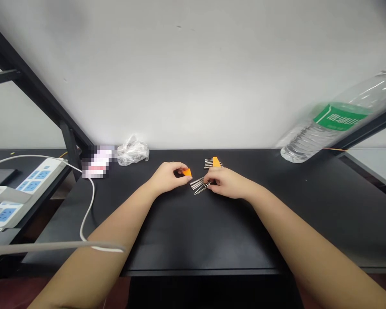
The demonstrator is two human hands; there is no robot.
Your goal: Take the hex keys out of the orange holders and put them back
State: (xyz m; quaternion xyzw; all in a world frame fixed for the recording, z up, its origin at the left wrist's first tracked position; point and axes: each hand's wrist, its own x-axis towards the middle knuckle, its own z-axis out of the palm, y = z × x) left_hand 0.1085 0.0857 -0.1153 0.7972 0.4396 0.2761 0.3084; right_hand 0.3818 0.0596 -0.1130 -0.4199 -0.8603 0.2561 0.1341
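Note:
My left hand is closed around a small orange plastic holder near the back of the black table. My right hand pinches a bundle of thin metal hex keys that fan out toward the left hand. The two hands are a few centimetres apart. Just behind the right hand lies a second orange holder with metal keys in it.
A crumpled clear plastic bag and a blurred pale object lie at the back left. A clear water bottle with a green label lies at the back right. A white power strip and cable sit left.

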